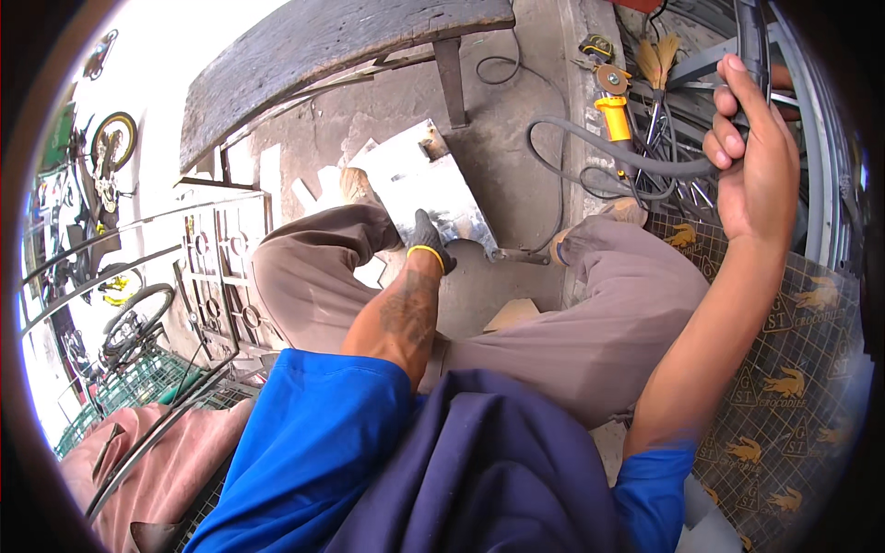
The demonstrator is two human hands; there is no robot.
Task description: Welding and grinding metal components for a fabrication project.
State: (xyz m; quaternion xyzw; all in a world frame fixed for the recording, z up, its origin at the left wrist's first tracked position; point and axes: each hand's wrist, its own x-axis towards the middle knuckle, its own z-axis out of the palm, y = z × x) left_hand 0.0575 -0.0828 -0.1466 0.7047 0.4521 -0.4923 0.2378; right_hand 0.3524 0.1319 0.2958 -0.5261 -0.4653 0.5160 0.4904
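Note:
My left hand (430,243), in a dark glove with a yellow cuff, is closed on the near edge of a white, stained panel (433,189). The panel lies between my feet, above the concrete floor. My bare right hand (761,157) is raised at the far right, its fingers curled. A thick grey cable (608,152) runs up into this hand, and the fingers are closed about it. Just above them rises a black bar (751,37); whether it joins the cable is hidden by the hand.
A yellow angle grinder (611,106), a tape measure (596,46) and a brush (656,63) lie on the right. A dark wooden bench (341,60) stands ahead. Metal grilles (217,276) and bicycles (115,157) are at left, a patterned board (784,387) at right.

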